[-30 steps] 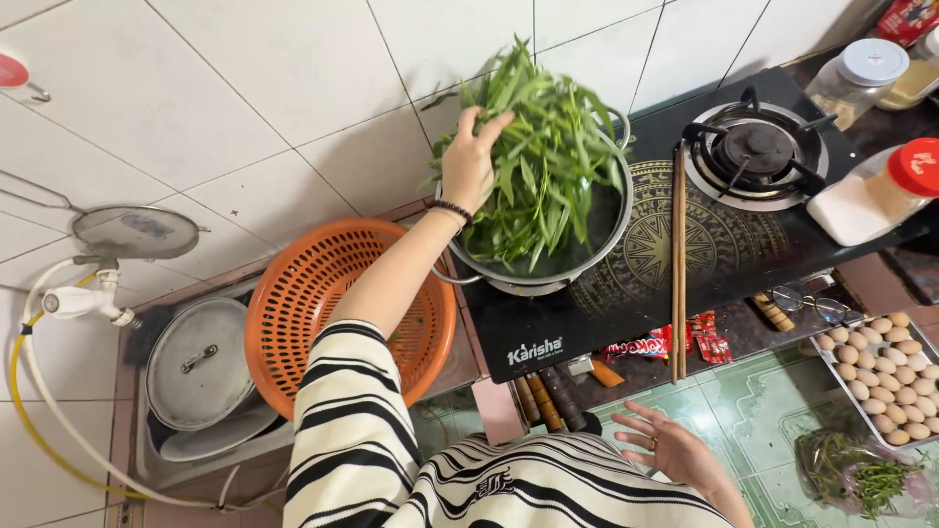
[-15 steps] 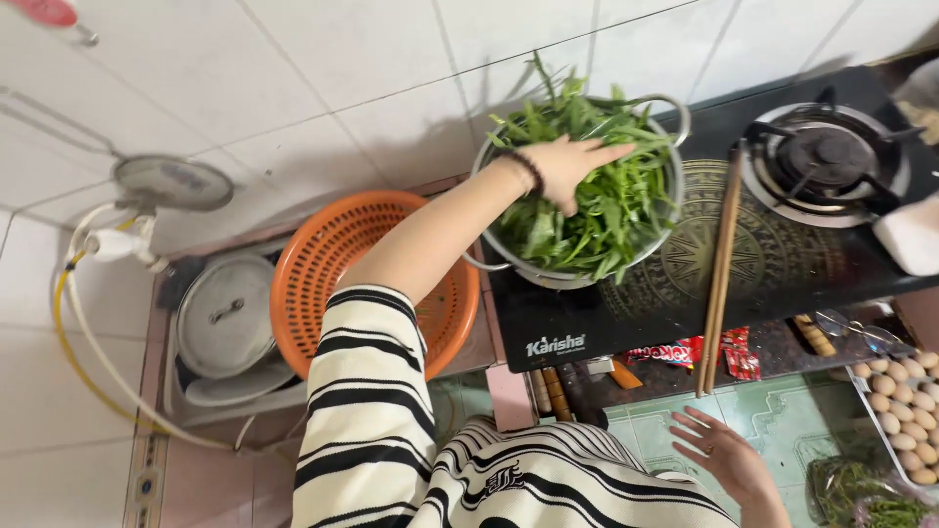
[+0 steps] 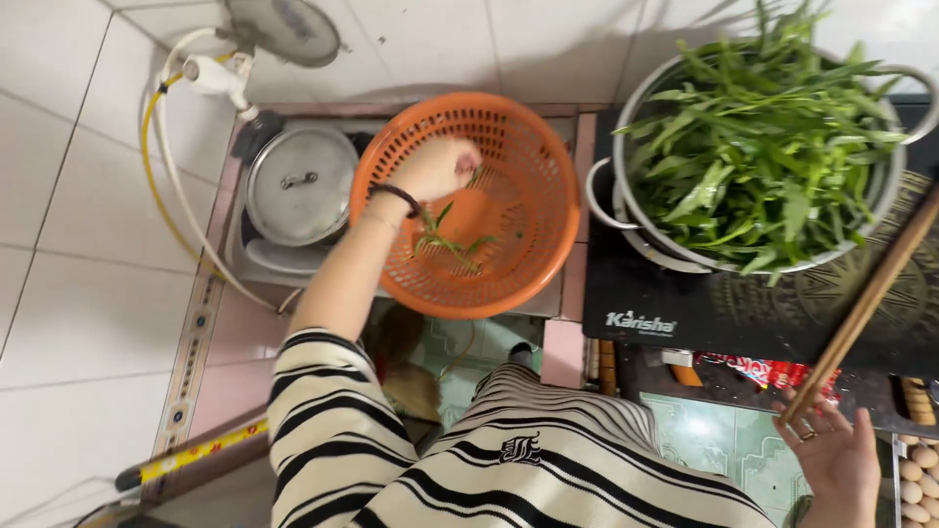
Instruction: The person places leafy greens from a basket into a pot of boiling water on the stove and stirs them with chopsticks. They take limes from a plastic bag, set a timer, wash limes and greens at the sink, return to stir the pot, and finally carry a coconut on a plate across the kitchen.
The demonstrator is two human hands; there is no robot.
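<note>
White wall tiles at the far side, a low cluttered desk beneath. At far left, a tap (image 3: 210, 70) with a yellow-and-white hose (image 3: 161, 186) looping down beside a steel lid (image 3: 298, 186). In the middle, an orange basket (image 3: 548, 147); to its right, on a black stove (image 3: 685, 313), a steel pot (image 3: 626, 225) heaped with leafy greens (image 3: 763, 156). Across the stove's right side, slanting toward the near edge, a pair of chopsticks (image 3: 871, 303). At the near right corner, a tray of eggs (image 3: 919, 469).

Seems to be the gathering of strays: in the basket, only a few loose stems (image 3: 445, 240) on the bottom, with the bulk of the greens in the pot.

Left hand (image 3: 435, 168), dark band at the wrist, down inside the basket near its far left wall, fingers curled in. Cannot tell whether anything is pinched there. Loose stems just near of that hand, under the wrist, close to it; contact not clear.

Right hand (image 3: 841, 464) low at the near right, open, palm up, fingers spread, empty, just beside the near tips of the chopsticks and well apart from basket and pot.

Probably calls for a fine pinch on the thin stems, flat against the mesh, then a lift clear of the rim and a carry rightward over the pot's near handle without snagging leaves.
</note>
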